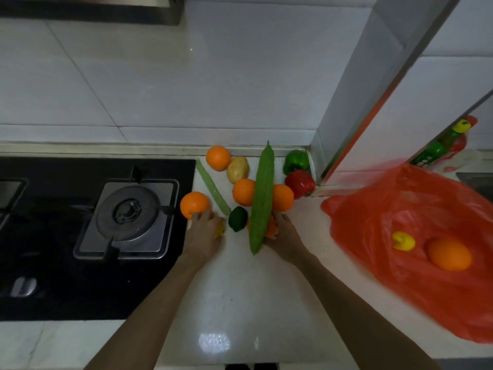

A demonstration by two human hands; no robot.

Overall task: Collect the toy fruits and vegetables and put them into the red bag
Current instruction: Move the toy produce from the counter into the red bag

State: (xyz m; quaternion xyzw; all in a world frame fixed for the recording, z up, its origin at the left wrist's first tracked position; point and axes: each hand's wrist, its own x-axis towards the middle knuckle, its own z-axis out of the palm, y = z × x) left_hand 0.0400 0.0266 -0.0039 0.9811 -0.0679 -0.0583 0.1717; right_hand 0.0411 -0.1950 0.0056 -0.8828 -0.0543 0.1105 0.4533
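Note:
A pile of toy produce lies on the white counter (240,289). It holds several oranges (218,157), a potato (237,169), a long green gourd (262,193), a thin pale green vegetable (212,186), a dark green fruit (238,218), a green pepper (296,161) and a red pepper (299,183). My left hand (205,232) covers a small yellow toy (219,231), and its fingertips touch the leftmost orange (194,204). My right hand (285,237) grips an orange toy (270,227) half hidden under the gourd. The red bag (386,209) lies open at right, with a yellow pepper (403,240) and an orange (449,253) inside.
A black gas hob (66,263) with a burner (128,212) lies left of the pile, its edge under the leftmost orange. A tiled wall runs behind, and a white pillar (354,102) stands between the pile and the bag. Bottles (442,145) stand behind the bag.

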